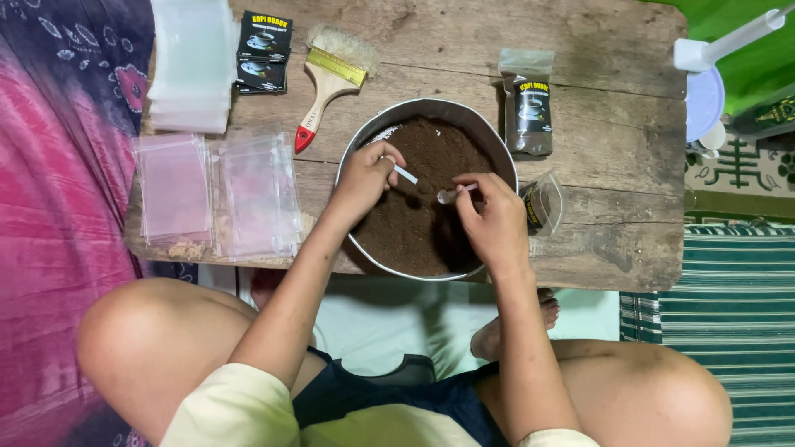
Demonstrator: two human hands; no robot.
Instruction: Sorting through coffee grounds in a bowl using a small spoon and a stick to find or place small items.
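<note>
Bent knees [157,339] are seen lowest in the head view, with a bare foot [517,327] between them under the table's near edge. Both forearms are stretched forward over a low wooden table [613,124] to a round metal bowl [497,149] filled with dark brown powder [422,223]. The left hand [364,178] is closed around a small white scoop [405,174], whose end is pointed down into the powder near the bowl's middle. The right hand [495,219] is pinched on a small clear spoon [454,195], held just above the powder and aimed toward the scoop; the two tools are near each other but apart.

Just right of the bowl, touching its rim, an open clear pouch [546,203] with a dark label is laid on the table. Farther back, a filled pouch [530,108] of the same kind is laid flat, apart from the bowl. Left of the bowl, empty clear bags [248,194] are spread in two piles, and a taller stack of bags [192,66] is placed behind them. Black labels [263,50] are stacked beside that stack, and a brush [331,79] with a red-tipped wooden handle is laid at a slant between the labels and the bowl. A pink and purple cloth [58,207] is spread at the left, a green striped mat [737,331] at the right.
</note>
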